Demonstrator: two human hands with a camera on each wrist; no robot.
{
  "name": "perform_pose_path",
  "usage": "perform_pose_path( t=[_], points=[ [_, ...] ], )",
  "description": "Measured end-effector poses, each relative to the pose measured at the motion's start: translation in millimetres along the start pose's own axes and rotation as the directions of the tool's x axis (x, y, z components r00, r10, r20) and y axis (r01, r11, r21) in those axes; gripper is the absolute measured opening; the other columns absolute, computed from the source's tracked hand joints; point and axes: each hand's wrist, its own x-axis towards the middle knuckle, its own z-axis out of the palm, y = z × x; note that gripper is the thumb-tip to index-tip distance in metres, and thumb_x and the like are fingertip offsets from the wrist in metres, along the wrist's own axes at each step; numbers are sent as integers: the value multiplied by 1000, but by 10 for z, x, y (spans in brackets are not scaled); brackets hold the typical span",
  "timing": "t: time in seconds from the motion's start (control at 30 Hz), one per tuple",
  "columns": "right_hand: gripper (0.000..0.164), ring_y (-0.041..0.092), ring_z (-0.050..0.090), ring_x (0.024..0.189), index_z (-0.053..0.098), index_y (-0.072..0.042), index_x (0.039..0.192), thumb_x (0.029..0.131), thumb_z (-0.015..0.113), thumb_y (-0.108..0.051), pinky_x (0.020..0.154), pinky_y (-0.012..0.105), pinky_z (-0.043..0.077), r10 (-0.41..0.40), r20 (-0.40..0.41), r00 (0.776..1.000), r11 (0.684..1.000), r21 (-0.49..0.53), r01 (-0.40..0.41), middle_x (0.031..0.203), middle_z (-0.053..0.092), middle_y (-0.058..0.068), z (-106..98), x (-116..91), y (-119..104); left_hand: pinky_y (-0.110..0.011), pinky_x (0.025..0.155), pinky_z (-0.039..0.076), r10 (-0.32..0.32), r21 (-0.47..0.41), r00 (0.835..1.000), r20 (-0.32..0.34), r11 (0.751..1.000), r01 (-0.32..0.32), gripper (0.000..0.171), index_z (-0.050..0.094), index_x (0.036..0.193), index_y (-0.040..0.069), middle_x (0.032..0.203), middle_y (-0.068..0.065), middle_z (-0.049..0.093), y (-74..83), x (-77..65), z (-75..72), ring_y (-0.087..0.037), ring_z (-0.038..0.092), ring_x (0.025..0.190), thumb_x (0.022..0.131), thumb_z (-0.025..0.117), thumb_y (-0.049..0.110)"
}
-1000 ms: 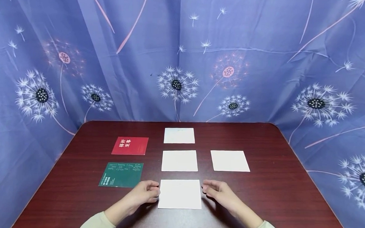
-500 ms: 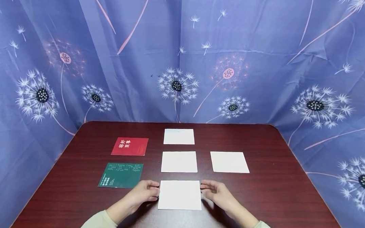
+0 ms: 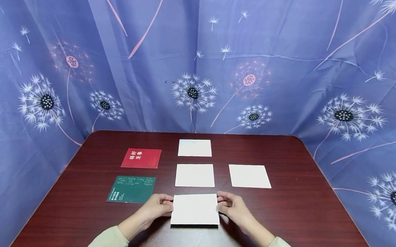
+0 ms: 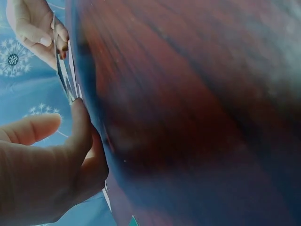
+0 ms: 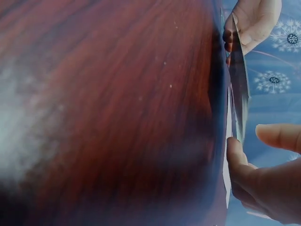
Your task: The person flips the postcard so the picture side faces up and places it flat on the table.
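A blank white card (image 3: 195, 209) is raised off the table in front of me, tilted, with a dark shadow under its near edge. At its left edge, my left hand (image 3: 155, 206) holds it between thumb and fingers. My right hand (image 3: 236, 209) pinches the right edge in the same way. From the left wrist, the card (image 4: 63, 70) is seen almost edge-on, and the left hand (image 4: 56, 165) has its index fingertip at the near end. The right wrist view has the card (image 5: 241, 80) nearly edge-on too, with the right hand (image 5: 263, 176) close at its lower end.
Beyond the held card lie two white cards, a nearer one (image 3: 195, 175) and a farther one (image 3: 195, 148). Another white card (image 3: 250, 176) lies to the right. On the left are a red card (image 3: 150, 159) and a green card (image 3: 131, 190). A blue dandelion curtain (image 3: 146, 91) surrounds the table (image 3: 300, 212).
The white card lay flat between my hands; its near edge has now come up off the table. My right hand has moved slightly left, against the card's edge.
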Motion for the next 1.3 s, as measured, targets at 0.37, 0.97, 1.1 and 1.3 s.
perform_pose_path(
  t=[0.37, 0.97, 1.1, 1.3],
  points=[
    [53, 19, 60, 86, 50, 17, 126, 76, 67, 12, 72, 17, 51, 14, -108, 994, 999, 33, -11, 101, 58, 19, 27, 54, -35, -29, 67, 53, 56, 66, 997, -51, 996, -53, 43, 52, 117, -19, 86, -11, 58, 48, 42, -25, -13, 58, 72, 77, 64, -9],
    [12, 16, 62, 95, 73, 6, 85, 75, 77, 0, 77, 20, 52, 9, -264, 965, 999, 51, 5, 100, 69, 11, -30, 81, -89, -33, 76, 56, 120, -84, 990, -70, 989, -126, 3, 64, 85, 0, 78, -3, 62, 202, 24, -76, -15, 63, 76, 85, 66, -3],
    [12, 15, 60, 96, 75, 4, 87, 76, 77, -1, 78, 20, 51, -10, -247, 969, 999, 43, 21, 100, 68, 10, -49, 71, -101, -31, 76, 54, 126, -59, 987, -102, 989, -133, 3, 67, 85, -3, 79, -4, 64, 219, 27, -80, -14, 60, 75, 82, 67, -3],
    [16, 15, 60, 95, 76, 0, 93, 79, 71, 6, 79, 19, 50, -65, -202, 977, 997, 20, 71, 100, 69, 11, -70, 71, -67, -32, 78, 55, 130, -60, 984, -125, 989, -138, 17, 68, 98, -11, 87, -7, 68, 209, 35, -88, -16, 62, 76, 83, 65, -4]
  ],
)
